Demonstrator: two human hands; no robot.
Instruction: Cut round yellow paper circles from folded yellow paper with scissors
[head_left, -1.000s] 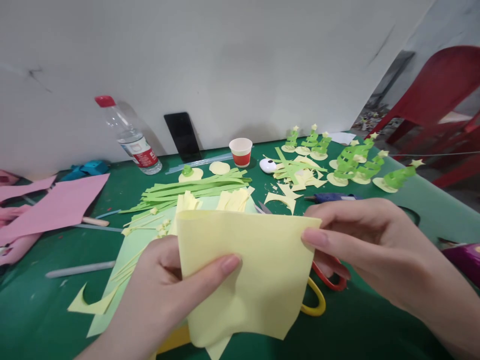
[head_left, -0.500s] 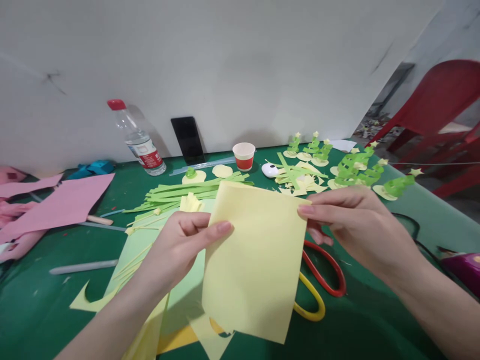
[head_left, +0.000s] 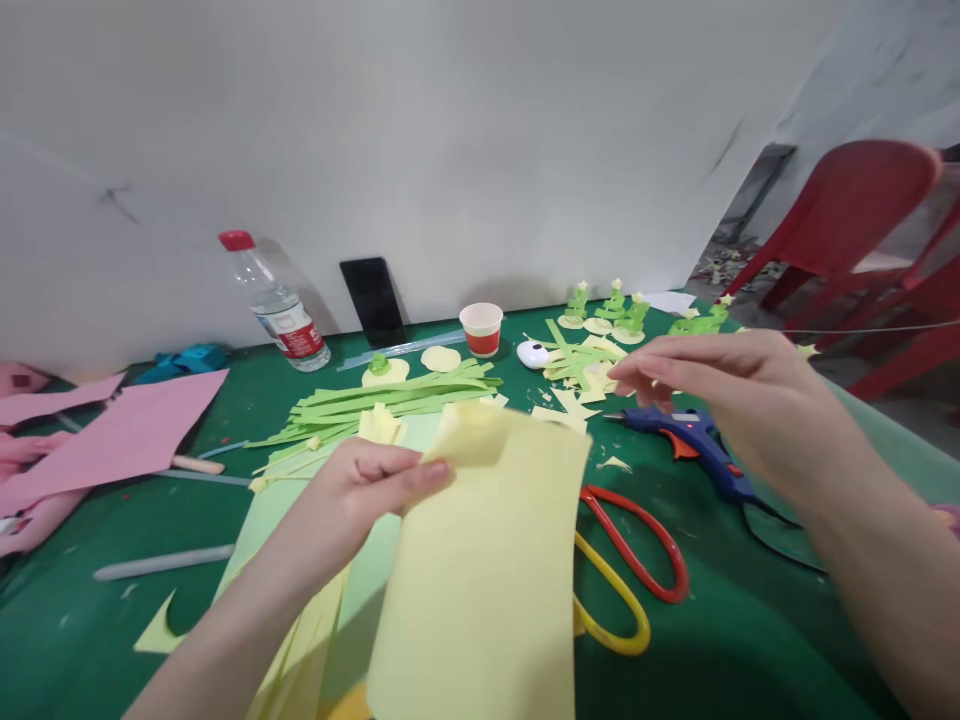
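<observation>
My left hand (head_left: 375,480) pinches the upper left edge of a pale yellow sheet of paper (head_left: 487,560), thumb on its face. The sheet hangs toward me, its top slightly curled. My right hand (head_left: 712,385) hovers to the right of the sheet, off it, holding nothing, with loosely bent fingers. Beneath that hand lies a blue glue gun (head_left: 694,440) with an orange trigger, partly hidden by the hand. Scissors with one red and one yellow handle (head_left: 637,540) lie under the sheet's right side, their blades hidden.
Green paper strips (head_left: 390,395) lie behind the sheet. Several small green spiral trees (head_left: 630,315) with stars stand at the back right. A water bottle (head_left: 289,320), phone (head_left: 373,300) and paper cup (head_left: 481,330) stand by the wall. Pink paper (head_left: 142,425) is left; a red chair (head_left: 847,220) right.
My right hand has let go of the sheet's upper right corner and moved to the right and up. The sheet stays in my left hand, now lower and curled. The glue gun has come into sight.
</observation>
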